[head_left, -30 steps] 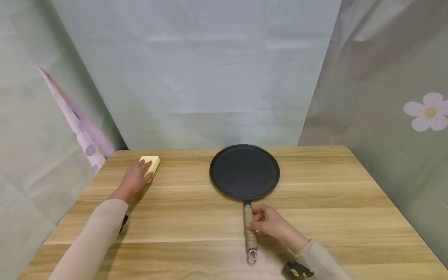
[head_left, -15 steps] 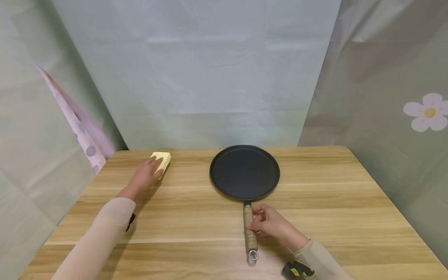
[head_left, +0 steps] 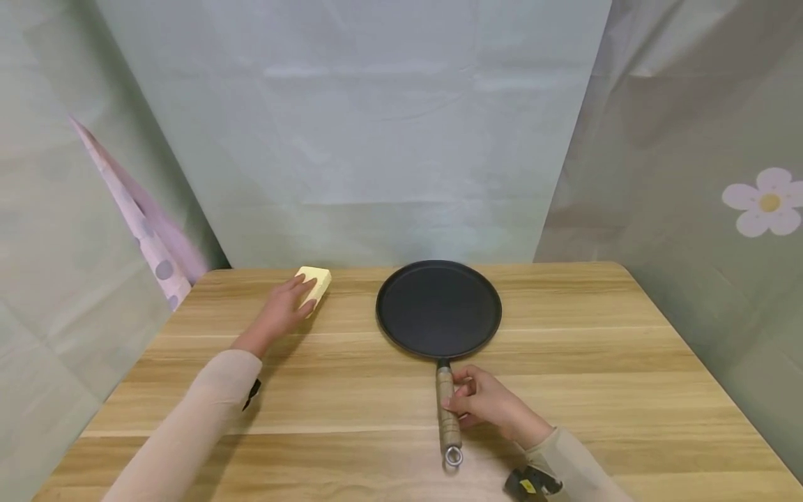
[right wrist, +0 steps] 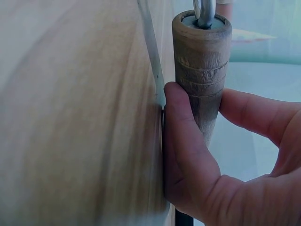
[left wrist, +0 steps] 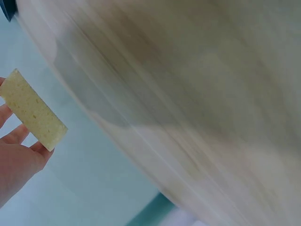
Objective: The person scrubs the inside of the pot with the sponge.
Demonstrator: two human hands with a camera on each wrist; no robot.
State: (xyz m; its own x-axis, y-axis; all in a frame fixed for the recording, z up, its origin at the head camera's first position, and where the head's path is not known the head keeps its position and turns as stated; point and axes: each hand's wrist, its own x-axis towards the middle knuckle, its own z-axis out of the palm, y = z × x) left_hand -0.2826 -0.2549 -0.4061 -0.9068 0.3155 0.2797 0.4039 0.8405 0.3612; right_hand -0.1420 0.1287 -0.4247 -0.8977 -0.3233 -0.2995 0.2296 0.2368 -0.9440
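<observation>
A yellow block-shaped sponge [head_left: 321, 279] is gripped between the fingers and thumb of my left hand [head_left: 279, 314], toward the far left of the table. In the left wrist view the sponge's porous underside [left wrist: 34, 110] shows, held up off the wooden surface. A flat black round pan [head_left: 439, 309] rests at the middle of the table, its surface bare. Its wooden handle [head_left: 447, 418] points toward me and ends in a metal ring. My right hand [head_left: 492, 404] pinches this handle from the right; in the right wrist view thumb and fingers stand on opposite sides of the handle [right wrist: 201, 66].
The wooden table [head_left: 596, 390] carries the pan. Behind it hangs a pale cloth [head_left: 389, 139], with more cloth on both sides. A black wrist strap [head_left: 532, 483] sits at my right sleeve.
My left hand has moved right and slightly away from me with the sponge, coming nearer to the pan. The pan and my right hand have stayed in place.
</observation>
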